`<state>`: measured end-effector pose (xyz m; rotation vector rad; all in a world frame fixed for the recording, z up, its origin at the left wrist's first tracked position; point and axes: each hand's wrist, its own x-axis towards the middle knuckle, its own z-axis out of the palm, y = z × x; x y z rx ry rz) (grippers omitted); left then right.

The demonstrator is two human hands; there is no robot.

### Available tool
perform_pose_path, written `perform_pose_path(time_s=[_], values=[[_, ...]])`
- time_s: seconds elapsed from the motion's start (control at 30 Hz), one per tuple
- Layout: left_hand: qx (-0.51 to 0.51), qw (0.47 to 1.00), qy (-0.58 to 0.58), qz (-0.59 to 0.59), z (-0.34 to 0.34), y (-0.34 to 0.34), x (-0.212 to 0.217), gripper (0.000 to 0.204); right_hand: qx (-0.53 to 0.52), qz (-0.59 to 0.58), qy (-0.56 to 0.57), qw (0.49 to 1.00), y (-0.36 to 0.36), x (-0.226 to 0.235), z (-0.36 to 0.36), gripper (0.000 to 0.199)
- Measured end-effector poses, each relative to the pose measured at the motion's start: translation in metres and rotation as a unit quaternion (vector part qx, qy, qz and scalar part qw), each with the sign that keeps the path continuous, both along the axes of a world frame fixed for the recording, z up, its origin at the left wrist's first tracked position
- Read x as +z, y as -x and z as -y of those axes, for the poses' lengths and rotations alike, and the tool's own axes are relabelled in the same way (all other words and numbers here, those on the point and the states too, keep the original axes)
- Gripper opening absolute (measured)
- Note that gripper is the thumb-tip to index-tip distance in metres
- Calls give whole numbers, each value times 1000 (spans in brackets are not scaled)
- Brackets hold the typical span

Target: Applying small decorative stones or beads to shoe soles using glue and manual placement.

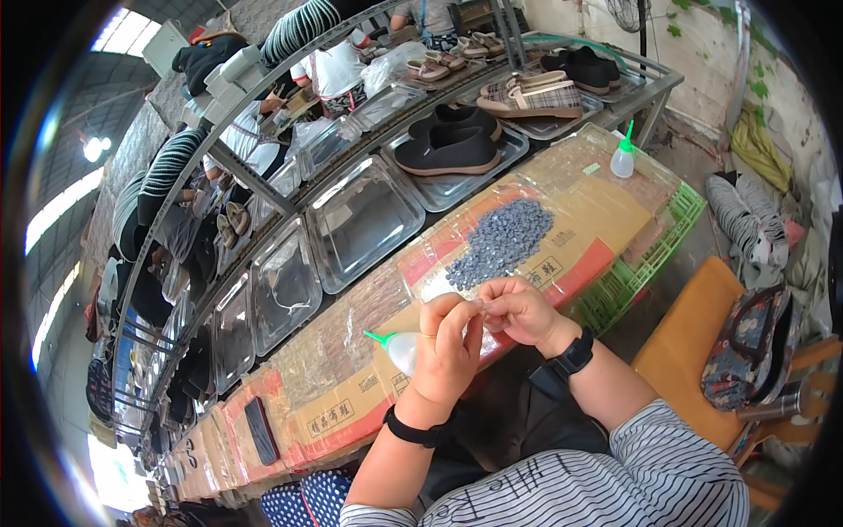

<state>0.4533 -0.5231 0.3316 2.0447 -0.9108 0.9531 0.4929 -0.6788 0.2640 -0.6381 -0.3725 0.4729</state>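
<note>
Both hands (448,350) meet near a pile of blue-grey pieces (505,239).

A table (303,395) covered in cardboard runs from lower left to upper right. A metal rack (253,178) follows its far edge. Past its right end are a grey floor (685,167) and a stained, pale wall (689,66) with green vines (760,88); a fan (625,16) stands before it. An orange chair (689,342) is near the table's near right corner. Beyond the rack, leftward, show a dark roof (83,114), bright strip windows (54,316) and a lit lamp (95,149).
</note>
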Motion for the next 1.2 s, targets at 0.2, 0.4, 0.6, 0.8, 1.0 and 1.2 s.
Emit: perform_pose_path(time_s=[0.2,0.4,0.6,0.8,1.0,1.2], values=[[8,1000,-9,13,1,-1,0,45,2,-6,10,1000,0,2,1,10],[11,1000,-16,9,1,-2,-1,48,13,-2,-2,1000,-1,0,2,10],[0,999,-47,6,-2,0,1,46,12,-15,16,1000,-1,3,0,9],[-18,997,-75,7,-4,-1,8,46,12,5,28,1000,-4,2,2,7],[-37,995,-89,-2,-8,-4,9,47,13,7,30,999,-3,4,2,7],[-58,995,-78,10,-7,-7,10,52,16,3,17,1000,-2,5,2,7]])
